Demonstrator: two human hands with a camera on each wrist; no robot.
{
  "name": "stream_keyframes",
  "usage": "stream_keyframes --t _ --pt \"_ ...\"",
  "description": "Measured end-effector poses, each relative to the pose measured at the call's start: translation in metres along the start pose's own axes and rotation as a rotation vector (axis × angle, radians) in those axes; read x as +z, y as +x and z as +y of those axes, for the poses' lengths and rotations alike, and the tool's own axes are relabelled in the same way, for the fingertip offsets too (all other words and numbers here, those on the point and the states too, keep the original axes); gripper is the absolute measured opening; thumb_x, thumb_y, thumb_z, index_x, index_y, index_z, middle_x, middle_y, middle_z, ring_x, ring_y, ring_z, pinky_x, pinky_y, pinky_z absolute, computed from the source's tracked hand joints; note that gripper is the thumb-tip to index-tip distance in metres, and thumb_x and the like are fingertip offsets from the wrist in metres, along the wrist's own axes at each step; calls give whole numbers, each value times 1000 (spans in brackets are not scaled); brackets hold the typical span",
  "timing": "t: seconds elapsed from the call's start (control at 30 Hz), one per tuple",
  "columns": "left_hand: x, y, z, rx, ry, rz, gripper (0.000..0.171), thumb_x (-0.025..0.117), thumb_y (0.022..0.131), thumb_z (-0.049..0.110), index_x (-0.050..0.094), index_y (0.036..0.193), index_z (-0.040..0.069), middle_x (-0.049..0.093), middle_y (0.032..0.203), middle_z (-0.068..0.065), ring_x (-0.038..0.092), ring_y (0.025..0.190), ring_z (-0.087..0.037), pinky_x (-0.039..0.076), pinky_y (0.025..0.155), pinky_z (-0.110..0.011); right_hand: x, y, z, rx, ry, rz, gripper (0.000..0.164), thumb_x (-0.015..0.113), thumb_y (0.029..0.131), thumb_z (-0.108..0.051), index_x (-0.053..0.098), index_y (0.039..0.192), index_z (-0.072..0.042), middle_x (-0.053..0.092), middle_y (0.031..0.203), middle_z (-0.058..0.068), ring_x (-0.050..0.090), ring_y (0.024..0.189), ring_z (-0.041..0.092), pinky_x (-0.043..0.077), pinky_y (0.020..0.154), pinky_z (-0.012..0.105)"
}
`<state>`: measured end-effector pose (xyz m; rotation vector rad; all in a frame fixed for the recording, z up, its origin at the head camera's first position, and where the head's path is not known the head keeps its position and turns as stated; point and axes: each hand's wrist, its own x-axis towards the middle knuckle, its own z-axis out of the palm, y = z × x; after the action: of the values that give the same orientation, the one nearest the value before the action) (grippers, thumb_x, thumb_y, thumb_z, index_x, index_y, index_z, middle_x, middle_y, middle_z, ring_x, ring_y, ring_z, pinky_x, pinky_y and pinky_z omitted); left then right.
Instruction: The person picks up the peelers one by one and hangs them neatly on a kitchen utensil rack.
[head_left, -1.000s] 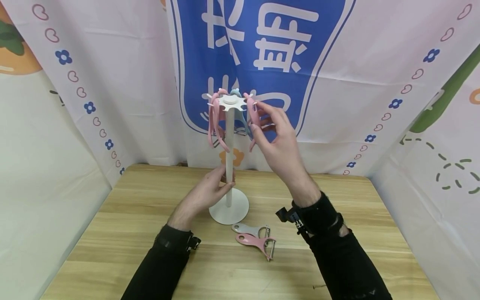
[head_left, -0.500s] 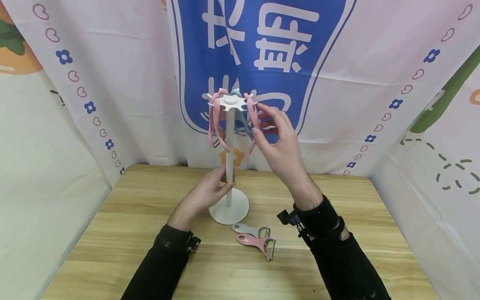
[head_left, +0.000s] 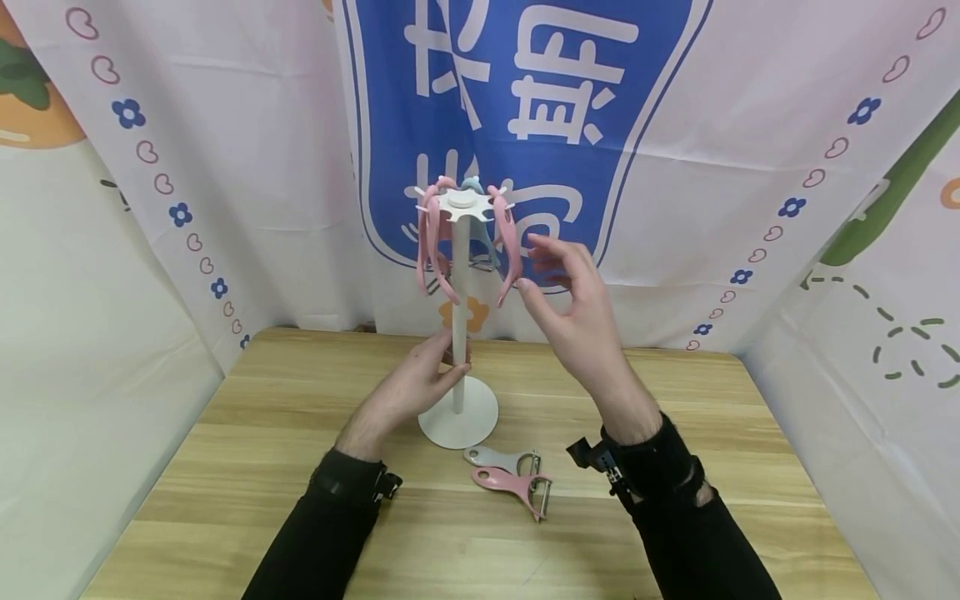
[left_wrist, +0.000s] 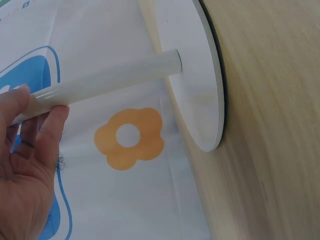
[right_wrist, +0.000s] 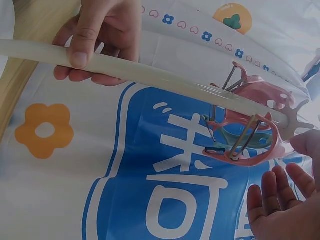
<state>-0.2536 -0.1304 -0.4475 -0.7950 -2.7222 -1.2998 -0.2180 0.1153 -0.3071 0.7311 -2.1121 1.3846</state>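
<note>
A white stand [head_left: 459, 317] with a round base and a notched hook top stands upright on the table. My left hand [head_left: 411, 379] grips its pole low down, thumb and fingers around it, as the left wrist view also shows. Pink peelers [head_left: 430, 250] hang from the left hooks, and a blue peeler [head_left: 482, 237] hangs behind the pole. On the right side hangs another pink peeler [head_left: 508, 237]. My right hand [head_left: 581, 321] is beside this one, fingers spread and loosely bent, holding nothing; its thumb tip is close to the peeler's lower part.
A grey peeler [head_left: 489, 457] and a pink peeler [head_left: 501, 481] lie side by side on the wooden table [head_left: 300, 400], in front of the stand's base. Behind the table hangs a printed cloth [head_left: 675, 208] with a blue panel.
My right hand has let go of the right-hand pink peeler and moved a little down and to the right. The left hand and stand have stayed put.
</note>
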Motion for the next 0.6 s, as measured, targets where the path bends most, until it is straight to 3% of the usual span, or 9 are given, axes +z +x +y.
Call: stream_keyframes --t 0.6 --pt "0 -1 2 -14 6 2 20 66 102 22 55 119 20 63 110 3 66 106 -14 60 86 -31 -8 -36 16 10 -84 -43 43 69 99 -18 59 140 -11 58 132 2 53 121 16 49 102 41"
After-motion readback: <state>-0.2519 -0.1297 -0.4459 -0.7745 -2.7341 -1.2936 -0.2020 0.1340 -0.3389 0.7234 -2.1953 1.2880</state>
